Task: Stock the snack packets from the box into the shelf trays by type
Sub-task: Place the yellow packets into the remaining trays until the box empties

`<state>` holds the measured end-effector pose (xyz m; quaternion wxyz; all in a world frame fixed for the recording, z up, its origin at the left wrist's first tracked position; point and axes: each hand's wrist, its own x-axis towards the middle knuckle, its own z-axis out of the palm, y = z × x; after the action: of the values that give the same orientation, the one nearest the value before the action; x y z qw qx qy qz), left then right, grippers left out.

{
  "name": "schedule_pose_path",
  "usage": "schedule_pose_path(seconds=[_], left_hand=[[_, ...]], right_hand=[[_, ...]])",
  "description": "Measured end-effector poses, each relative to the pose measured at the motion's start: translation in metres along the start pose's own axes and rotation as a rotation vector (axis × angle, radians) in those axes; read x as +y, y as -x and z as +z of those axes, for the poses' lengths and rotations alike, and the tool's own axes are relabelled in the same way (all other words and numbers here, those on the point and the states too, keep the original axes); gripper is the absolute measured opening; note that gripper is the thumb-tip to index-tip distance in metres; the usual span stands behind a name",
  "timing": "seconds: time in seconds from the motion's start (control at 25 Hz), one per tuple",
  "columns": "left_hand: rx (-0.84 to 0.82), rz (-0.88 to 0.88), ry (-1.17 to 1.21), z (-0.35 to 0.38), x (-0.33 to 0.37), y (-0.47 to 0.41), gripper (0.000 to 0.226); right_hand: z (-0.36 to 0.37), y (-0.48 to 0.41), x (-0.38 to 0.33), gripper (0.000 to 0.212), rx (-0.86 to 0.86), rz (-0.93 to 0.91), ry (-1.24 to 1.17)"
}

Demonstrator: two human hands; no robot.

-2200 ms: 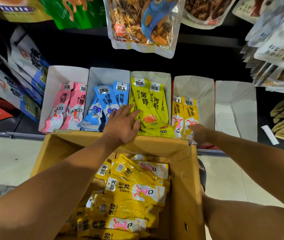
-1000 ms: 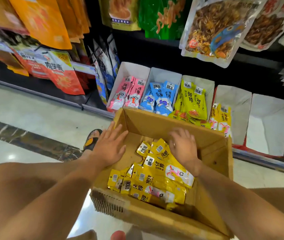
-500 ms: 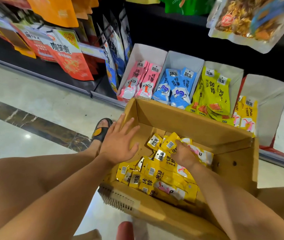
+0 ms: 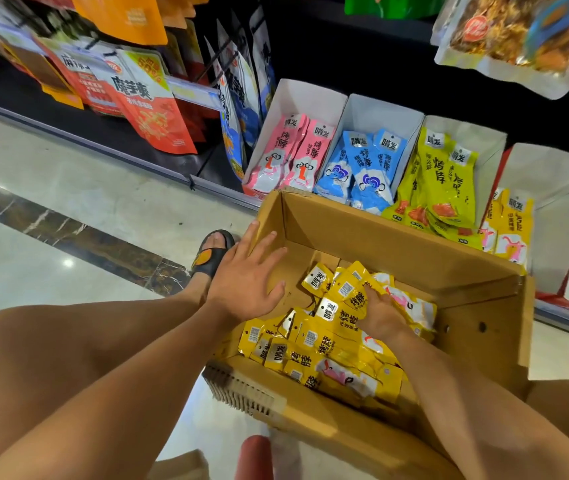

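The right hand (image 4: 382, 315) digs into the yellow packets (image 4: 314, 355) in the cardboard box (image 4: 397, 244), fingertips hidden, so its grip cannot be told. The left hand (image 4: 245, 282) lies spread flat. The matching tray (image 4: 560, 202) sits beyond the right fingers, rightward.

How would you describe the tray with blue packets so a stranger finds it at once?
Behind the cardboard box, a row of white trays stands on the lowest shelf. The tray is second from the left, between the pink packets and the lime packets. It alone holds blue packets.
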<state>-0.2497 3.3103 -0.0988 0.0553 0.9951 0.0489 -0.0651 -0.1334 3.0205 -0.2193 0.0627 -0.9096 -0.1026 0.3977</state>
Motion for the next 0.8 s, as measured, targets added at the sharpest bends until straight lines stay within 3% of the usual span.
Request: schedule_pose_path(seconds=[0.2, 0.28, 0.44, 0.64, 0.8], left_hand=[[-0.007, -0.010, -0.002, 0.002, 0.000, -0.002, 0.067], [0.003, -0.001, -0.008, 0.002, 0.000, -0.001, 0.066], [0.059, 0.025, 0.005, 0.001, 0.000, 0.002, 0.063], [0.088, 0.010, 0.039, 0.003, 0.002, 0.001, 0.059], [0.095, 0.010, 0.263, -0.007, 0.023, -0.003, 0.061]], right_hand=[[-0.007, 0.001, -0.003, 0.024, 0.149, -0.043, 0.072], [-0.007, 0.004, 0.001, 0.010, 0.127, -0.041, 0.046], [-0.020, 0.017, 0.011, 0.007, 0.181, -0.037, -0.138], [-0.064, 0.047, -0.013, 0.014, 0.357, -0.180, -0.418], [-0.102, 0.062, -0.058, 0.018, 0.339, -0.248, -0.810]])
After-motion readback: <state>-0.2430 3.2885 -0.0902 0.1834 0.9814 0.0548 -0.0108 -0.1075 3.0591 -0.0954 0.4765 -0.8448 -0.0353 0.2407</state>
